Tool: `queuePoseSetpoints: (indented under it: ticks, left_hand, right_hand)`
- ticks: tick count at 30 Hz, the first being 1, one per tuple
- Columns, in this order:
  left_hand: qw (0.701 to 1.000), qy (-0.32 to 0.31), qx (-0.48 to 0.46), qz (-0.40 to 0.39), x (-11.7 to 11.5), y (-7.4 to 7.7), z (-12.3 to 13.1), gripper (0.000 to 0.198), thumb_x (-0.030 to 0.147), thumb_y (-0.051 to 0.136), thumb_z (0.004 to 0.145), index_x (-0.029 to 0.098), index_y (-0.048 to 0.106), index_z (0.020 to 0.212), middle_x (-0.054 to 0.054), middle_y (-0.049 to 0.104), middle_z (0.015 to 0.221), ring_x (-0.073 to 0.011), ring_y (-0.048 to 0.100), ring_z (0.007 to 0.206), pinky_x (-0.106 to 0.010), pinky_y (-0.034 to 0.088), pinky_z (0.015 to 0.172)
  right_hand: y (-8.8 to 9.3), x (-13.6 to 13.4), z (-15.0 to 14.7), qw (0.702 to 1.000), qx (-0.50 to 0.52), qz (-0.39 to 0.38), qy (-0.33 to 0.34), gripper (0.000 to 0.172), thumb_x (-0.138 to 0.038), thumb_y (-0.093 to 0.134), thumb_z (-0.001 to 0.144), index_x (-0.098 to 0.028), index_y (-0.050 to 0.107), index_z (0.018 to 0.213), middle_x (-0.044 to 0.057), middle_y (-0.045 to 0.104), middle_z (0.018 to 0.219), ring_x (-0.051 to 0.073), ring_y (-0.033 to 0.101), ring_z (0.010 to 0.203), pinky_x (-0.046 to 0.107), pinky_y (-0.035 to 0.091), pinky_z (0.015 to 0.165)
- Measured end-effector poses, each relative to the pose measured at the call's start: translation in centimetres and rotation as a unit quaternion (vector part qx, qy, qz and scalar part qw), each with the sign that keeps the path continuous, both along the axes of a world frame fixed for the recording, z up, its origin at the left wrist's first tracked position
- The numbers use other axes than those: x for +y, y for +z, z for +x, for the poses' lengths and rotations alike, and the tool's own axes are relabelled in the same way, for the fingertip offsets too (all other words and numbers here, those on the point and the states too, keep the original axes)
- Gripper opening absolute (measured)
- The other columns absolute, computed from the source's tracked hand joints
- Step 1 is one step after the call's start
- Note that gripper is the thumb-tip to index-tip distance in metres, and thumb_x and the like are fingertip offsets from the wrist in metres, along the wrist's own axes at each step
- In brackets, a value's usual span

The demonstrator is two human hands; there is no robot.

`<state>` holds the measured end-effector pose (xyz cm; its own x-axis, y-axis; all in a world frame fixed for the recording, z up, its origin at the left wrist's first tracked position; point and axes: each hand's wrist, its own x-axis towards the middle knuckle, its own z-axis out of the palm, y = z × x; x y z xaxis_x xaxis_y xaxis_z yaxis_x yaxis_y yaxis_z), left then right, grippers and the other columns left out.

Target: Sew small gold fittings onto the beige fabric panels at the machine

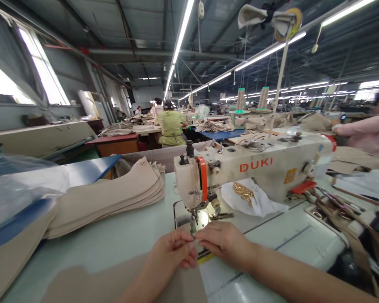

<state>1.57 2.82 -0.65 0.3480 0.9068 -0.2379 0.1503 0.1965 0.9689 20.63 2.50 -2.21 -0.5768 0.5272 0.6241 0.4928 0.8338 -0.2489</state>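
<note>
Fabric (pixel 97 286) is lying in front of the sewing machine (pixel 255 166); we are pinching its edge with left hand (pixel 173 252) and right hand (pixel 224 244), fingertips closed, holding it flat by the needle. Stacked pieces (pixel 113 193) are resting left of the machine.

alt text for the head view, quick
A person's left hand and right hand meet fingertip to fingertip in front of the needle of a cream DUKI sewing machine on a pale green table, over a beige fabric piece. A stack of cut beige fabric panels lies to the left.
</note>
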Motion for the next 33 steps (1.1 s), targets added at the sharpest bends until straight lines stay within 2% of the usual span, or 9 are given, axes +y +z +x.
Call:
queuePoseSetpoints:
  ticks: [4, 7, 10, 12, 14, 17, 22, 27, 33]
  left_hand:
    - [1.0, -0.008, 0.017, 0.007, -0.1, 0.4, -0.1, 0.042, 0.054, 0.072, 0.056, 0.017, 0.057, 0.069, 0.0, 0.065, 0.056, -0.0149, 0.061, 0.049, -0.025, 0.043, 0.05]
    - [0.999, -0.011, 0.022, 0.021, 0.0, 0.3, -0.3, 0.042, 0.055, 0.071, 0.058, 0.017, 0.06, 0.072, -0.001, 0.066, 0.059, -0.0154, 0.062, 0.053, -0.025, 0.044, 0.052]
    - [0.999, -0.012, 0.026, 0.023, 0.2, -0.1, -0.5, 0.043, 0.056, 0.071, 0.056, 0.017, 0.06, 0.072, -0.001, 0.066, 0.061, -0.0161, 0.062, 0.054, -0.026, 0.045, 0.052]
    - [0.999, -0.011, 0.025, 0.02, 0.3, -0.3, -0.5, 0.043, 0.055, 0.072, 0.055, 0.017, 0.06, 0.071, 0.0, 0.065, 0.06, -0.0161, 0.062, 0.053, -0.025, 0.045, 0.052]
    - [1.0, -0.013, 0.02, 0.02, 0.5, -0.6, -0.6, 0.042, 0.055, 0.072, 0.056, 0.018, 0.059, 0.072, 0.0, 0.066, 0.061, -0.0156, 0.062, 0.053, -0.025, 0.045, 0.052]
    - [0.999, -0.015, 0.021, 0.026, 0.7, -0.8, -0.7, 0.043, 0.056, 0.071, 0.057, 0.018, 0.06, 0.074, 0.0, 0.066, 0.061, -0.0155, 0.061, 0.053, -0.025, 0.045, 0.052]
    - [0.997, -0.032, 0.054, 0.049, 0.6, -0.4, -0.7, 0.042, 0.057, 0.068, 0.06, 0.017, 0.062, 0.072, -0.002, 0.067, 0.064, -0.0167, 0.062, 0.057, -0.026, 0.046, 0.054]
    - [0.997, -0.028, 0.052, 0.043, 0.6, -0.1, -0.8, 0.044, 0.059, 0.07, 0.056, 0.018, 0.062, 0.072, -0.002, 0.067, 0.062, -0.0169, 0.061, 0.055, -0.026, 0.047, 0.054]
    - [0.998, -0.034, 0.038, 0.037, 0.9, -0.8, -1.1, 0.045, 0.059, 0.07, 0.057, 0.018, 0.063, 0.074, -0.002, 0.068, 0.063, -0.0166, 0.062, 0.056, -0.025, 0.046, 0.053]
  right_hand:
    - [1.2, -0.6, 1.5, 0.998, -0.04, 0.043, -0.033, 0.026, -0.027, 0.04, 0.094, -0.017, 0.062, 0.102, 0.008, 0.068, 0.088, 0.018, 0.061, 0.079, 0.028, 0.049, 0.072]
    - [2.3, -0.4, 4.6, 0.994, -0.053, 0.051, -0.078, 0.027, -0.026, 0.039, 0.095, -0.016, 0.062, 0.103, 0.009, 0.067, 0.089, 0.019, 0.061, 0.08, 0.03, 0.05, 0.072]
    - [3.2, 0.7, 8.8, 0.984, -0.058, 0.005, -0.171, 0.027, -0.023, 0.037, 0.094, -0.016, 0.062, 0.104, 0.011, 0.066, 0.096, 0.02, 0.061, 0.089, 0.032, 0.049, 0.079]
    - [3.6, 1.5, 11.1, 0.957, -0.122, -0.06, -0.255, 0.024, -0.017, 0.041, 0.091, -0.015, 0.063, 0.102, 0.011, 0.065, 0.1, 0.021, 0.06, 0.095, 0.033, 0.047, 0.083]
    - [4.0, 1.9, 12.6, 0.934, -0.188, -0.111, -0.282, 0.019, -0.014, 0.047, 0.087, -0.015, 0.065, 0.092, 0.011, 0.066, 0.097, 0.022, 0.06, 0.095, 0.032, 0.047, 0.082]
    - [4.2, 1.7, 13.2, 0.925, -0.225, -0.119, -0.281, 0.018, -0.013, 0.049, 0.086, -0.015, 0.067, 0.085, 0.011, 0.065, 0.099, 0.024, 0.059, 0.097, 0.034, 0.046, 0.085]
    - [4.1, 1.1, 12.6, 0.926, -0.316, -0.068, -0.198, 0.025, -0.007, 0.046, 0.084, -0.014, 0.063, 0.1, 0.013, 0.056, 0.122, 0.025, 0.051, 0.111, 0.038, 0.042, 0.093]
    - [4.3, 1.6, 12.5, 0.929, -0.326, -0.046, -0.172, 0.019, -0.008, 0.045, 0.085, -0.012, 0.064, 0.086, 0.011, 0.064, 0.099, 0.023, 0.053, 0.104, 0.036, 0.04, 0.093]
    - [5.4, 0.8, 12.9, 0.927, -0.329, -0.043, -0.174, 0.019, -0.009, 0.045, 0.083, -0.01, 0.064, 0.085, 0.012, 0.066, 0.09, 0.024, 0.055, 0.099, 0.037, 0.037, 0.093]
